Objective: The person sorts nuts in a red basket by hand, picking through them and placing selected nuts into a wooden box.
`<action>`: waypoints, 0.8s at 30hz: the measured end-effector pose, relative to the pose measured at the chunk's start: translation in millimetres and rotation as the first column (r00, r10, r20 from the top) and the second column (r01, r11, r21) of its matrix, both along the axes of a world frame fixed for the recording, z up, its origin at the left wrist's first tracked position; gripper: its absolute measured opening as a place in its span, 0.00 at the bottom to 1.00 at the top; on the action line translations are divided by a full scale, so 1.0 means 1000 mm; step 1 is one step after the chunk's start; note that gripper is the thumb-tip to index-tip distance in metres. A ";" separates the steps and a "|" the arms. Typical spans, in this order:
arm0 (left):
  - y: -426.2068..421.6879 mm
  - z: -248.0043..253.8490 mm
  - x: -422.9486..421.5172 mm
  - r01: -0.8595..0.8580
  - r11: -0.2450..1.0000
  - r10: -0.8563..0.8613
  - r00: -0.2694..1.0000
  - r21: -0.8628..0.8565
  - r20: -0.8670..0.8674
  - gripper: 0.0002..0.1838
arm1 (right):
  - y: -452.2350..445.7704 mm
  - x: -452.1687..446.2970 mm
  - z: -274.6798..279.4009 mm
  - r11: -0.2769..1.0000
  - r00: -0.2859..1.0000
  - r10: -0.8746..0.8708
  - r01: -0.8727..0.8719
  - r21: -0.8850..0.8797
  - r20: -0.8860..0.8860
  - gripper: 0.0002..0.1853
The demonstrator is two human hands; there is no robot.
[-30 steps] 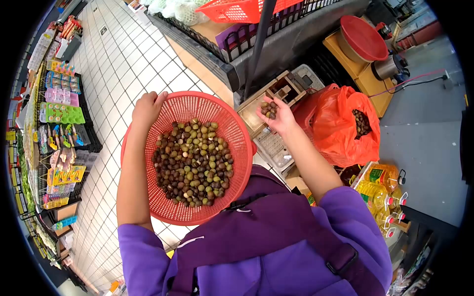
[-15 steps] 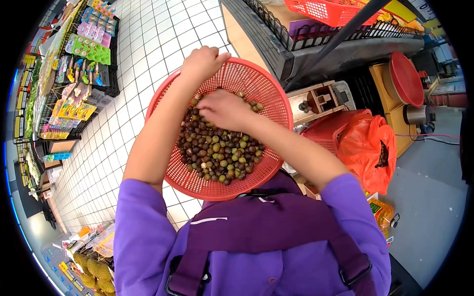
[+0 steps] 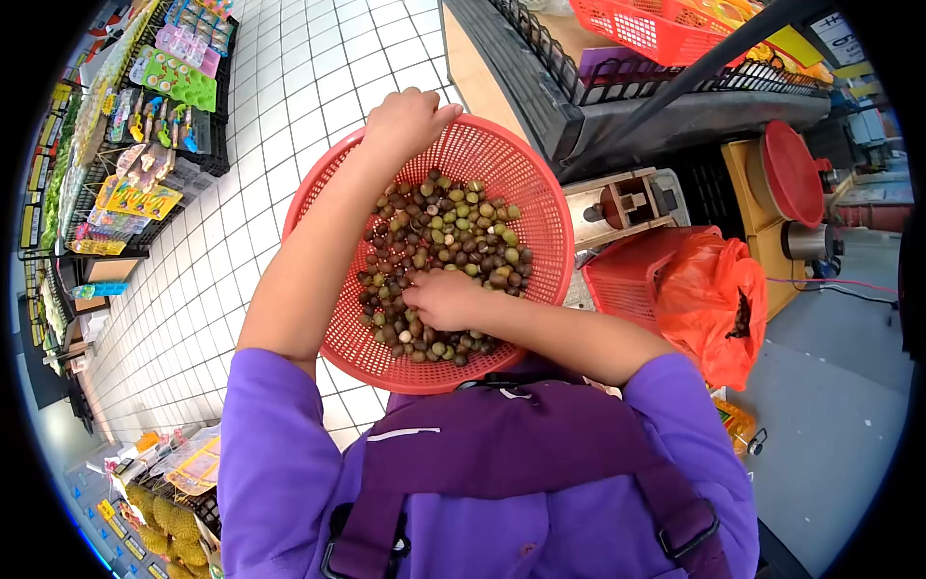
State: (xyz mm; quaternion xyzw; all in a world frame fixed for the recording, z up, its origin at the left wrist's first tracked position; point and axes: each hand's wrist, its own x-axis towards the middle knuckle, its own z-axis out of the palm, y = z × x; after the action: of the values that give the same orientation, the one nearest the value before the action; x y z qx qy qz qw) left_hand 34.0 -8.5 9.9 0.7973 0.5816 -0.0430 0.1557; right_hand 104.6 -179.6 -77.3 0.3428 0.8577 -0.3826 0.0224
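A red plastic mesh basket (image 3: 552, 222) is held in front of my body, with a heap of small round brown and green fruits or nuts (image 3: 463, 227) inside. My left hand (image 3: 410, 124) is closed over its far rim, the forearm crossing above the left side. Down among the round pieces, my right hand (image 3: 446, 299) has its fingers curled into the near half of the heap. The fingertips are partly hidden, so I cannot make out what they hold.
On the right stand a wooden device (image 3: 622, 205), an orange-red plastic bag (image 3: 719, 309) beside a red basket (image 3: 627, 275), and a red basin (image 3: 793, 174). A black-edged display counter (image 3: 540, 106) lies ahead. Shelves of packaged goods (image 3: 174, 77) line the left of the tiled floor (image 3: 318, 58).
My right hand has moved from the far part of the heap toward me. The round pieces have shifted and now show across the far side. The left hand stays on the rim.
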 end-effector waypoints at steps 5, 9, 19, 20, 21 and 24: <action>0.004 -0.014 0.008 0.055 0.986 -0.061 0.998 0.160 0.034 0.27 | 0.010 0.026 0.011 0.456 0.720 -0.686 0.307 -0.836 -0.109 0.09; 0.004 -0.017 0.007 0.045 0.975 -0.065 0.994 0.219 0.083 0.27 | 0.010 0.064 0.026 -0.135 0.238 -0.970 -0.342 -0.930 0.053 0.18; 0.004 -0.003 0.004 0.003 0.998 -0.005 0.999 0.057 0.050 0.26 | -0.004 0.126 0.039 0.062 -0.012 -0.998 -0.519 -0.852 -0.065 0.22; 0.004 -0.004 0.002 -0.006 0.999 0.003 0.999 0.049 0.047 0.27 | -0.004 0.137 0.039 0.087 -0.049 -0.996 -0.503 -0.860 -0.072 0.23; 0.005 -0.005 -0.001 -0.014 0.999 0.012 0.999 0.041 0.043 0.27 | -0.004 0.148 0.038 0.131 -0.116 -0.990 -0.486 -0.864 -0.085 0.22; 0.007 -0.014 -0.007 -0.028 0.997 0.022 0.997 0.072 0.080 0.27 | 0.001 0.187 0.018 0.192 -0.359 -0.932 -0.364 -0.911 -0.054 0.18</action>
State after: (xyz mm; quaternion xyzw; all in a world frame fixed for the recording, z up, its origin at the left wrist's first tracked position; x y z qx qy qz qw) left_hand 27.1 -1.9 -3.8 0.7961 0.5862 0.0116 0.1498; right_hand 292.0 -178.9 -59.0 0.2072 -0.0309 -0.7713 -0.6010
